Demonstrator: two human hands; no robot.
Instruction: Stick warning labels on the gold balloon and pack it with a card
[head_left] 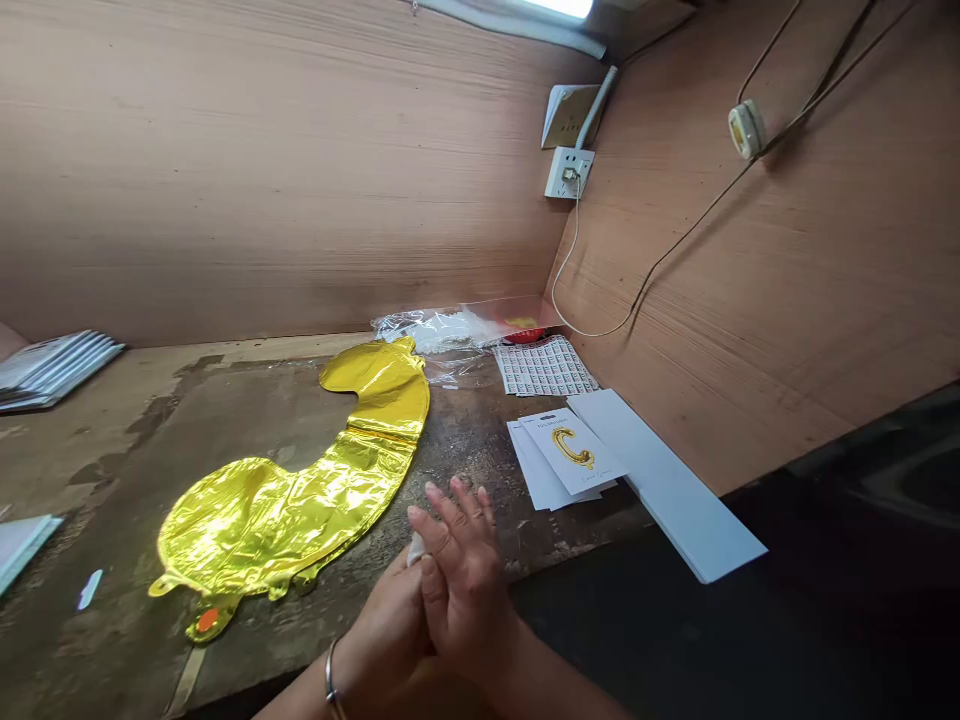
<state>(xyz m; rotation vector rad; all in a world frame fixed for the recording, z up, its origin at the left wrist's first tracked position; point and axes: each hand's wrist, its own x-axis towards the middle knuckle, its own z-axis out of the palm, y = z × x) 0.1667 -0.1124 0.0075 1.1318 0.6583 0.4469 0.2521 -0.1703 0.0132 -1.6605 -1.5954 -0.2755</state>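
Observation:
A flat gold foil balloon (315, 480) shaped like a letter C lies on the worn wooden bench (112, 440). Both my hands are pressed together at the bench's near edge, just right of the balloon. My right hand (465, 570) lies over my left hand (390, 620), its fingers stretched out and close together. A small white scrap (416, 548) shows between the two hands. My left wrist wears a metal bangle. My left fingers are mostly hidden under the right hand.
White cards (570, 455) printed with a gold C lie to the right, beside a long white stack (667, 490). A sticker sheet (544, 368) and clear plastic bags (450, 330) sit at the back. Stacked packets (52, 365) rest far left. A wall socket (568, 172) with cable is above.

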